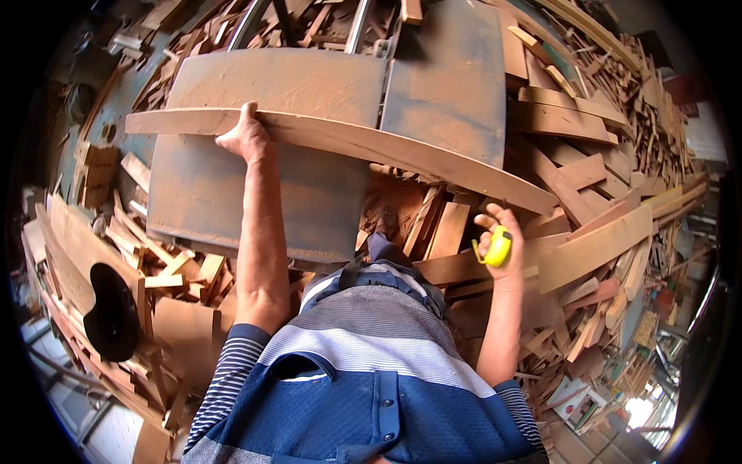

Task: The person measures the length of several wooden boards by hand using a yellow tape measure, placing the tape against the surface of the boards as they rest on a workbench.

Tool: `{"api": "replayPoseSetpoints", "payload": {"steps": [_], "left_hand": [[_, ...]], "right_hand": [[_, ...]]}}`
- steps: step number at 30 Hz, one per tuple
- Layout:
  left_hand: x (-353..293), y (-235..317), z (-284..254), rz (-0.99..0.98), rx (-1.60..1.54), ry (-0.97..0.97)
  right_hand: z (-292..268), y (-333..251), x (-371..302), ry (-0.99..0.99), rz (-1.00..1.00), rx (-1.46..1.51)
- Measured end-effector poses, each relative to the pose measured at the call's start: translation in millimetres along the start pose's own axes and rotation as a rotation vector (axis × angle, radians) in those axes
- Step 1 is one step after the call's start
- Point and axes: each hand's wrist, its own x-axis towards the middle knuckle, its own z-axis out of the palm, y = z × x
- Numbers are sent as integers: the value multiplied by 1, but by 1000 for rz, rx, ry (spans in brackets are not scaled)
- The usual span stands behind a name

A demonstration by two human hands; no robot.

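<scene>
While the person looks down over a striped blue shirt [371, 363], the scene reads as follows.
Left hand [246, 138]: closed over the near edge of a long curved plank [363, 143], thumb side up, arm stretched forward.
Curved plank: lies across the dusty grey tabletop [255, 209], running from the far left down to the right, where its end reaches over the wood scraps [587, 232].
Right hand [501, 240]: raised beside the plank's right end, fingers curled round a yellow tape measure [497, 247], not touching the plank.
Tape measure: held in the palm, a small loop hanging at its left side.
Surroundings: offcuts piled on both sides; a dark rounded object [112, 313] sits at the left among boards.
</scene>
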Motion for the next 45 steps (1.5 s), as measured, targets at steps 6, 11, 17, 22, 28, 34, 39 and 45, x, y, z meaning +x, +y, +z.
{"api": "replayPoseSetpoints", "payload": {"steps": [6, 11, 17, 22, 28, 34, 39, 45], "left_hand": [[-3, 3, 27, 10, 112, 43], [-2, 4, 29, 16, 194, 46], [10, 0, 35, -10, 175, 84], [-2, 3, 39, -58, 81, 99], [4, 7, 30, -135, 63, 17], [-13, 18, 36, -143, 147, 27], [-17, 28, 36, -141, 196, 40], [-5, 14, 35, -123, 44, 53]], "right_hand": [[37, 64, -42, -107, 154, -624], [65, 87, -68, -112, 132, -1128], [32, 87, -67, -301, 143, -1304], [8, 62, -58, -40, 126, -697], [2, -48, 3, 256, -586, -441], [0, -103, 55, 457, -446, -821], [-2, -70, 26, 495, -439, -795], [-32, 6, -45, 513, -321, -923]]}}
